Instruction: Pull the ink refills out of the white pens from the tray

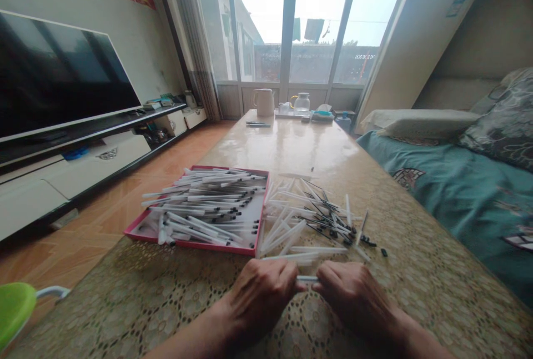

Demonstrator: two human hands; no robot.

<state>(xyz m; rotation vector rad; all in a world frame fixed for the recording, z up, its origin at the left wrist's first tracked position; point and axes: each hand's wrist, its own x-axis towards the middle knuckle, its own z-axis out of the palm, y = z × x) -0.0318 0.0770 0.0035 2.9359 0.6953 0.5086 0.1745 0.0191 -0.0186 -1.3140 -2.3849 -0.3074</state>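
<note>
Close to the table's near side, my left hand (265,287) and my right hand (348,288) are both closed around a thin white pen tube (307,279). Only a short stretch of it shows between the two fists; both its ends are hidden by fingers. Just beyond my hands lies a loose pile of translucent white tubes (287,231), with thin black-and-clear refills (325,212) and small black end pieces (368,240) at its right. A shallow pink-rimmed tray (195,244) on the left holds many white pens (208,203) with black tips.
A patterned cover lies over the long table (166,303). At its far end stand a beige kettle (264,102) and a glass pitcher (302,102). A bed with a teal cover (416,175) flanks the right side; a green stool (15,309) is at lower left.
</note>
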